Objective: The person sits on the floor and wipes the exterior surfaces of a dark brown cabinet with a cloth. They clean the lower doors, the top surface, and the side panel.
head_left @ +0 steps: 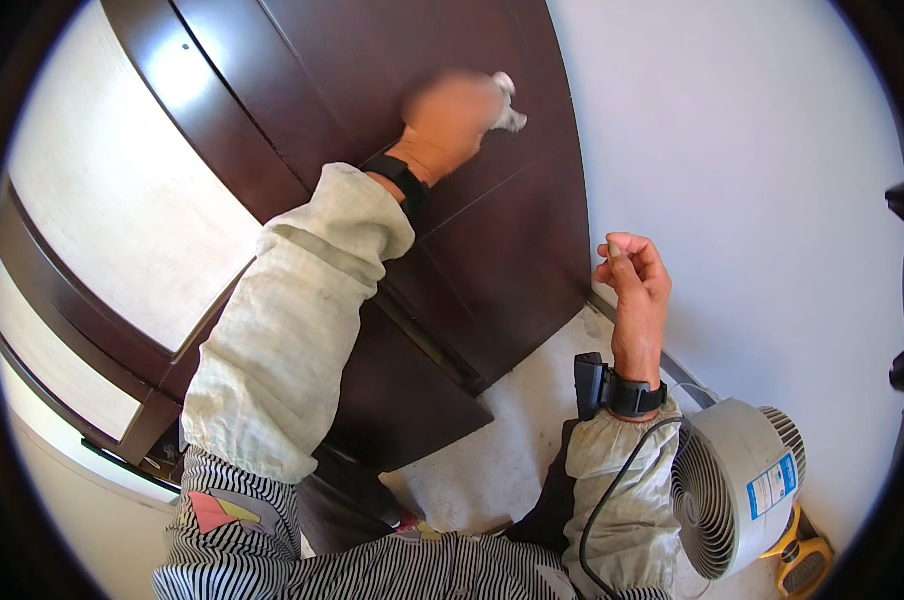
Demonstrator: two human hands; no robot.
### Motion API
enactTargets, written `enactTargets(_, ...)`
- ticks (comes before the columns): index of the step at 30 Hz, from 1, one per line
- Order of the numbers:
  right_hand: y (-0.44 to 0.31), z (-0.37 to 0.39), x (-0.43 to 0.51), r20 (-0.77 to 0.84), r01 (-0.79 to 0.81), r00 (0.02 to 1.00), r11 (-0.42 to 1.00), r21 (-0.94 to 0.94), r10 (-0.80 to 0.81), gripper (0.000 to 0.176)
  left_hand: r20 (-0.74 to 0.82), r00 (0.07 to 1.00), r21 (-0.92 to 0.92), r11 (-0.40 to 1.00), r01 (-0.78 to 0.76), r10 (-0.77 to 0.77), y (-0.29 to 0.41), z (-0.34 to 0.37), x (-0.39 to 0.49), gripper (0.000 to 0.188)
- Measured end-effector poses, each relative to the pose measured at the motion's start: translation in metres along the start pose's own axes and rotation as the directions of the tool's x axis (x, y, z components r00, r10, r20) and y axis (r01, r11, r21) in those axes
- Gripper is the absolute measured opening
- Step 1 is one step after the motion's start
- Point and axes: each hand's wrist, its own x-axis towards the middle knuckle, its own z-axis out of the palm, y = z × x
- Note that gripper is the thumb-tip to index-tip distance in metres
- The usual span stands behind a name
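My left hand (452, 109), blurred, is over a dark red-brown wooden panel (497, 225). It grips a crumpled whitish cloth (508, 112), whose ends stick out past the fingers against the wood. Most of the cloth is hidden by the hand. Lower right, my right hand (639, 277) is raised in front of the pale wall (729, 187), apart from the wood. Its fingers are curled, with the thumb against the index finger, and no object shows clearly between them.
A grey round fan (737, 487) with a blue label stands beside my right forearm. Behind it is a yellow-framed object (801, 559). A black cable (602, 495) runs along my right sleeve. White panels (129, 187) framed in dark wood are at left. Pale floor (527, 420) shows below.
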Motion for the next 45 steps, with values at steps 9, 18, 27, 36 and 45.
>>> enactTargets(9,-0.005,0.0,0.003,-0.064,0.004,0.998,1.0,0.0,-0.004,0.014,0.275,0.958,0.042,0.995,-0.093,0.078,0.025,0.028,-0.02,0.012)
enactTargets(18,-0.006,-0.011,0.008,-0.08,0.038,0.996,0.999,-0.007,-0.038,0.011,0.285,0.958,0.137,0.988,-0.076,0.034,0.043,0.054,-0.007,0.014)
enactTargets(27,-0.011,-0.005,0.008,-0.09,0.05,0.995,0.998,-0.027,-0.052,0.012,-0.067,0.998,0.189,0.982,0.008,0.004,-0.007,0.056,0.037,0.009)
enactTargets(36,-0.014,0.0,0.007,-0.12,0.026,0.992,0.999,-0.019,-0.028,0.012,0.145,0.987,0.07,0.994,-0.08,0.069,0.002,0.074,0.024,0.014)
enactTargets(45,-0.015,0.003,0.009,-0.131,-0.004,0.991,1.0,-0.008,0.003,0.011,0.331,0.939,0.042,0.993,-0.114,0.093,0.016,0.097,0.027,0.025)
